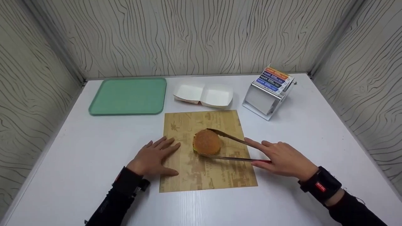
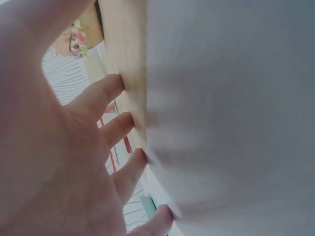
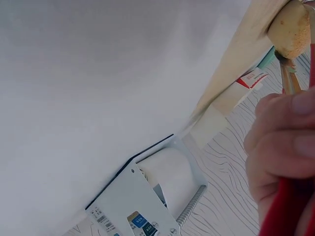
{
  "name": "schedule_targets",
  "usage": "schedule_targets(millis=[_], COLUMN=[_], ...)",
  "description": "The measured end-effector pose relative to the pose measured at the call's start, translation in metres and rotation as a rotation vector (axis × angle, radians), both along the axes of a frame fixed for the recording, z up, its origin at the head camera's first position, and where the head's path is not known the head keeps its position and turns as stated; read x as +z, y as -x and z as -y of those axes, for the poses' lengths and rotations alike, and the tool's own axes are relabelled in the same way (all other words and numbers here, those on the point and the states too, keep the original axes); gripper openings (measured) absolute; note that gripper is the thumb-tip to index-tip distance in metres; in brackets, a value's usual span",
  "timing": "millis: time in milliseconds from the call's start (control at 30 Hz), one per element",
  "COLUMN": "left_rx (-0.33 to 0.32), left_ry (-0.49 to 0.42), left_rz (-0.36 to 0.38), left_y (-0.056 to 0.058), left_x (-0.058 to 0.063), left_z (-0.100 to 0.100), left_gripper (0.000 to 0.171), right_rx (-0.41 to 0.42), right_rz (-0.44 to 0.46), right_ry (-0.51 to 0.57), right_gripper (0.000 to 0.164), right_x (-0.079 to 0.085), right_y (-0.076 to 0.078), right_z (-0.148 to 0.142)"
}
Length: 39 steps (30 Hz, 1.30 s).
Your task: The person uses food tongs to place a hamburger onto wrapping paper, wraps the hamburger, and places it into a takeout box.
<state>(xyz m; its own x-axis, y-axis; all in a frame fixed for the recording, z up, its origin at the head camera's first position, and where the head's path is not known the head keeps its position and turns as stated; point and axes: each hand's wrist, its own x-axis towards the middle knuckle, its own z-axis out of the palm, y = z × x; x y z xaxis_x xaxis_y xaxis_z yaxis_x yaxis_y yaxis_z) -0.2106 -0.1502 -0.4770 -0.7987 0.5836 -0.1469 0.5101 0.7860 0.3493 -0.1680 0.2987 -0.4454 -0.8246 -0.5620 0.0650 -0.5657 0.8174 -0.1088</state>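
A hamburger (image 1: 206, 142) with a golden bun sits on a brown printed wrapping paper (image 1: 185, 175); lettuce and red filling show at its side in the left wrist view. My right hand (image 1: 284, 157) grips metal tongs (image 1: 234, 158) with red handles, and their two arms lie on either side of the bun. My left hand (image 1: 154, 158) rests on the left edge of the paper with its fingers spread, fingertips touching the surface beside the hamburger.
Behind the paper stands an unfolded white burger box (image 1: 216, 95). A green tray (image 1: 128, 95) lies at the back left. At the back right is a white label dispenser (image 1: 267, 91) with coloured labels. Wood-patterned walls (image 1: 201, 37) enclose the white table (image 1: 94, 150).
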Motion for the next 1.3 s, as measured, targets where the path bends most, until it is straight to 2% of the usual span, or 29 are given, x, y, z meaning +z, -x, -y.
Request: schedule_targets(millis=[167, 467, 633, 800, 933, 1100, 1200, 1300], left_rx=[0.020, 0.005, 0.015, 0.023, 0.020, 0.009, 0.009, 0.010], left_ry=[0.004, -0.009, 0.018, 0.020, 0.017, 0.007, 0.008, 0.008], left_rz=[0.011, 0.038, 0.023, 0.028, 0.026, 0.019, 0.023, 0.019], left_y=[-0.001, 0.001, 0.001, 0.001, 0.003, 0.004, 0.004, 0.004], left_x=[0.001, -0.002, -0.003, -0.002, -0.001, 0.001, 0.000, 0.000], left_z=[0.002, -0.002, -0.001, 0.000, 0.000, 0.000, -0.001, -0.001], left_gripper=[0.096, 0.097, 0.096, 0.097, 0.097, 0.096, 0.097, 0.098], right_rx=[-0.016, -0.007, -0.014, -0.013, 0.006, 0.043, 0.004, -0.075], right_rz=[0.043, 0.001, -0.030, -0.007, -0.019, -0.132, -0.196, -0.228], right_ry=[0.007, 0.030, -0.004, -0.003, 0.071, 0.261, 0.391, 0.526], right_gripper=[0.068, 0.072, 0.074, 0.072, 0.071, 0.075, 0.076, 0.065], right_x=[0.001, 0.008, 0.016, 0.023, 0.030, 0.042, 0.053, 0.062], right_y=[0.007, 0.006, 0.006, 0.007, 0.007, 0.019, 0.030, 0.043], right_z=[0.003, -0.001, 0.000, 0.001, 0.001, 0.006, 0.011, 0.015])
